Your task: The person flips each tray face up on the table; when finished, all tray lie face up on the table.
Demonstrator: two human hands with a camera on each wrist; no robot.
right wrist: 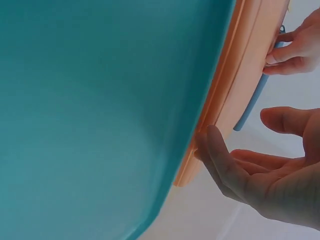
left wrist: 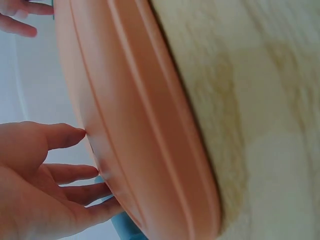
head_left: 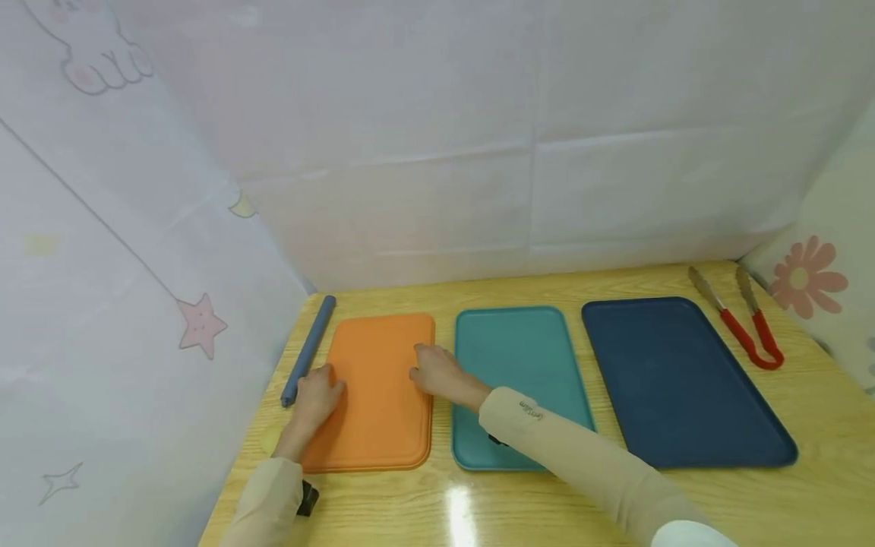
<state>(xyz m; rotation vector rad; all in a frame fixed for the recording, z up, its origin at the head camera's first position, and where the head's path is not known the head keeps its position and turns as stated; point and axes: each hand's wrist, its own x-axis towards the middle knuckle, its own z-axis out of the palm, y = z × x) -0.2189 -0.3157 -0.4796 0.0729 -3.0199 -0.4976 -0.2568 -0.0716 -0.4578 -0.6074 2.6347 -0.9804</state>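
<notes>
An orange rectangular tray-like piece [head_left: 379, 395] with rounded corners lies flat on the wooden table; its side shows stacked rims in the left wrist view. My left hand [head_left: 317, 396] rests at its left edge, thumb and fingertips touching the surface near the rim, fingers loosely bent. Over the right edge reaches my right hand [head_left: 440, 372]. In the right wrist view the right hand's fingers [right wrist: 215, 145] lie along the orange rim, while its thumb stands apart above. Beside it, under my right forearm, is a teal tray [head_left: 516, 349].
A slim blue rod [head_left: 309, 349] lies left of the orange piece, along the table's left edge. A navy tray [head_left: 683, 380] lies to the right, with red-handled tongs [head_left: 752, 327] past it. Printed sheets [head_left: 424, 152] stand behind and at the sides.
</notes>
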